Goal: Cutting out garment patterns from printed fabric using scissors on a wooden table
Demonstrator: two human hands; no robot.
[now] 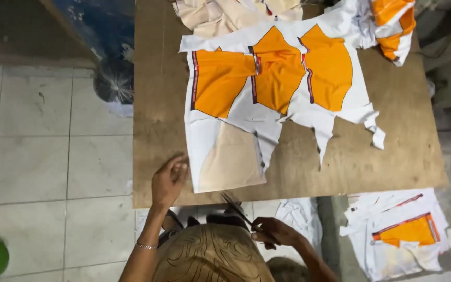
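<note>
We look straight down on a brown wooden table (147,130) that carries a sheet of white cloth (272,86) printed with three orange panels. The sheet lies flat across the far half of the table, and its cut lower edge ends in ragged strips. A beige panel (233,159) of the same sheet reaches the near edge of the table.

Our left hand (169,180) rests on the table top just beside the near left corner of the cloth; its fingers are together and curled slightly, and they grip nothing. Our right hand (273,231) is below the table edge, closed around the handles of a pair of scissors (237,209), whose blades point up and left toward the table edge, apart from the cloth.

More beige cloth (220,13) is heaped at the far edge, and a crumpled orange-and-white piece (392,26) lies at the far right corner. Cut scraps (403,235) lie on the floor to the right, beside grey floor tiles (43,156).
</note>
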